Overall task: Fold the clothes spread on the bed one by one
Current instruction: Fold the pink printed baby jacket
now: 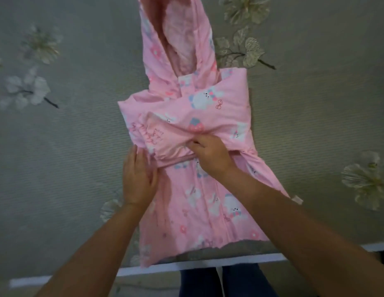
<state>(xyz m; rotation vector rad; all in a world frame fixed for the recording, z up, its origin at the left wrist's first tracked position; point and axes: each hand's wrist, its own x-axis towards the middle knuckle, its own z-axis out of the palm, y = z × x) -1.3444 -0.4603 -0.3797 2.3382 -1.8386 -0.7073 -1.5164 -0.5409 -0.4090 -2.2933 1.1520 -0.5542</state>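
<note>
Right grip (210,155) on jacket (199,202), floral bedspread (79,146)

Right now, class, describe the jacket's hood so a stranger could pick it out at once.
Start at the grey flowered bedspread and find the pink jacket lying along its middle. The hood is the jacket's far end, beyond both hands: it lies open, showing plain pink lining, unlike the folded, bunny-printed sleeves.

pink jacket (208,116) padded matt cloth; bedspread (79,146) ribbed fabric

Dim, flat indoor light; soft overall blur, wide-angle bending at edges.
</note>
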